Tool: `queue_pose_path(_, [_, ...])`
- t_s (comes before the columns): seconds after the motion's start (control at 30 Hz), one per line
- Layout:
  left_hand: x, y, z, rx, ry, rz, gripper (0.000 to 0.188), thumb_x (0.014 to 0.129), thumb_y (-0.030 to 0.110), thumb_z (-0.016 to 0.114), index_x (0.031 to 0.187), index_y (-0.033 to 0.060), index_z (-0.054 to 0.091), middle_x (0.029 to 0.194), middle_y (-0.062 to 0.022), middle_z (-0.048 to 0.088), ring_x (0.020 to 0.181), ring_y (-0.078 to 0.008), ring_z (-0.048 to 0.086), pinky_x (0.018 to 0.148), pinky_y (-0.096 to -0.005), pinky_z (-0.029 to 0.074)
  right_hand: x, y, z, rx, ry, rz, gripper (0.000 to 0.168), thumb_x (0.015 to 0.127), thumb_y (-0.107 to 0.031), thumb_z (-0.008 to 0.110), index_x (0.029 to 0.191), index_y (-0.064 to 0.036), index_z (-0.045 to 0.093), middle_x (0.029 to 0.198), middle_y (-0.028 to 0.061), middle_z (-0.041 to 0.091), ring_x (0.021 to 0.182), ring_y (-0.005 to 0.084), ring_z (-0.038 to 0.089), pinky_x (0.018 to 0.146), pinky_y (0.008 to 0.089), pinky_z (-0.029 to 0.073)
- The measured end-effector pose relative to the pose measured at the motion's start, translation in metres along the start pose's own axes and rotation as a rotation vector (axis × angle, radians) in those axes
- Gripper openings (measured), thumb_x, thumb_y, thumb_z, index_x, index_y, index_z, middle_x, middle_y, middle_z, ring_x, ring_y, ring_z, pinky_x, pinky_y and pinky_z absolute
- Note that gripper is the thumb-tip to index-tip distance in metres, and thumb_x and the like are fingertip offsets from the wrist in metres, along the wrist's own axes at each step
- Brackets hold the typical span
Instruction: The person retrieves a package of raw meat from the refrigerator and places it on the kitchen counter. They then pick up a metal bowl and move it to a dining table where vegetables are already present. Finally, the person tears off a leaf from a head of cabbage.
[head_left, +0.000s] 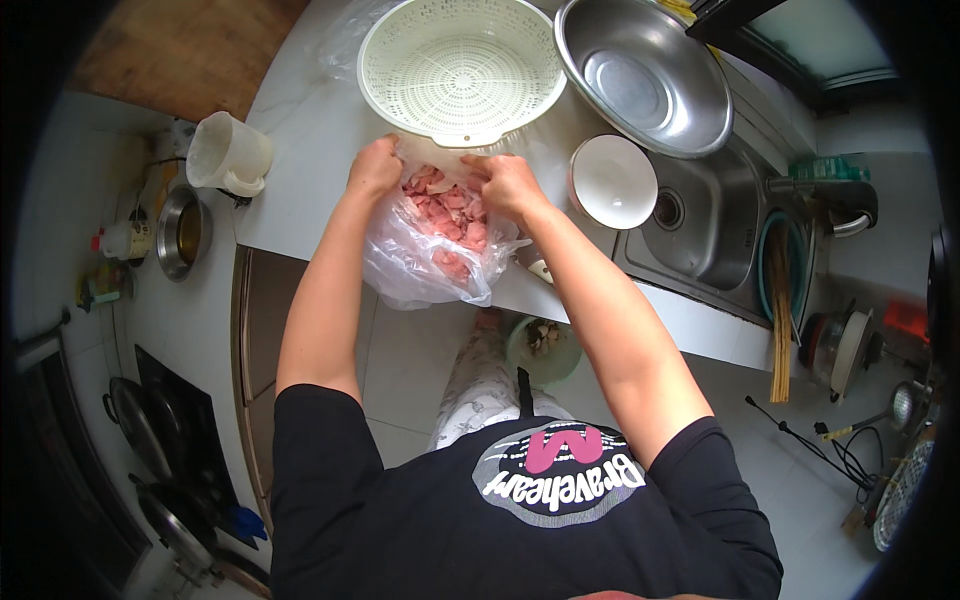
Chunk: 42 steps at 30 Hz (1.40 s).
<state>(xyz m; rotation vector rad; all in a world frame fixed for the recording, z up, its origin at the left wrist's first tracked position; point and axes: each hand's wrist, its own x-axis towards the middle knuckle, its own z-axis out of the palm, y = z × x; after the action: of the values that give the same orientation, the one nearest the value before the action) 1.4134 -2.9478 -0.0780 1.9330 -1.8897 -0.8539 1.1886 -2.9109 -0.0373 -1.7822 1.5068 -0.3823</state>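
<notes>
A clear plastic bag (420, 279) filled with pieces of raw pink meat (450, 208) hangs at the front edge of the white counter (304, 161). My left hand (375, 166) pinches the bag's far left rim. On the opposite side, my right hand (506, 184) grips the right part of the rim. The bag's mouth is spread between them, so the meat shows from above. Just beyond my hands stands a white plastic colander (465, 82) with nothing in it. Part of a knife handle (540, 270) shows beside the bag, partly hidden by my right forearm.
Right of the colander are a large steel basin (637, 82) and a white bowl (613, 182). The steel sink (701, 217) holds a teal basket (766, 262) with chopsticks (781, 322). At left stands a white jug (225, 157). A green bin (551, 356) is on the floor.
</notes>
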Motion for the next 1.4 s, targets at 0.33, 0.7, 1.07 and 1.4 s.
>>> queue_pose_path(0.33, [0.015, 0.002, 0.018, 0.188, -0.031, -0.299, 0.034, 0.076, 0.02, 0.051, 0.105, 0.006, 0.062, 0.105, -0.0194, 0.062, 0.099, -0.036, 0.058, 0.086, -0.0405, 0.046, 0.019, 0.024, 0.003, 0.152, 0.079, 0.313, 0.025, 0.074, -0.021, 0.056, 0.09, -0.005, 0.067, 0.087, 0.0205, 0.065, 0.082, 0.035, 0.063, 0.076, 0.0375, 0.049])
queue_pose_path(0.7, [-0.024, 0.024, -0.013, -0.626, -0.117, 0.026, 0.038, 0.072, 0.027, 0.064, 0.101, 0.0007, 0.063, 0.096, -0.0169, 0.066, 0.089, -0.0264, 0.063, 0.079, -0.0332, 0.047, -0.024, 0.032, 0.0, 0.096, 0.115, -0.012, 0.022, 0.078, -0.025, 0.063, 0.079, -0.004, 0.067, 0.1, 0.016, 0.063, 0.087, 0.0361, 0.057, 0.078, 0.0392, 0.048])
queue_pose_path(1.07, [0.015, -0.027, 0.014, 0.124, -0.112, -0.315, 0.048, 0.07, 0.043, 0.065, 0.098, 0.0028, 0.064, 0.094, -0.017, 0.066, 0.087, -0.031, 0.064, 0.075, -0.0379, 0.049, -0.007, 0.018, 0.006, -0.293, 0.234, 0.165, 0.027, 0.076, -0.023, 0.066, 0.099, -0.011, 0.056, 0.097, 0.0108, 0.057, 0.092, 0.0311, 0.058, 0.071, 0.0441, 0.049])
queue_pose_path(1.4, [-0.041, -0.007, -0.03, -0.389, 0.143, -0.314, 0.061, 0.066, 0.032, 0.075, 0.117, 0.0057, 0.054, 0.123, -0.0205, 0.05, 0.106, -0.0338, 0.053, 0.088, -0.0388, 0.045, -0.058, 0.007, -0.014, -0.123, 0.342, -0.152, 0.036, 0.071, -0.022, 0.072, 0.105, -0.019, 0.059, 0.113, 0.0063, 0.054, 0.105, 0.0289, 0.049, 0.086, 0.0418, 0.041])
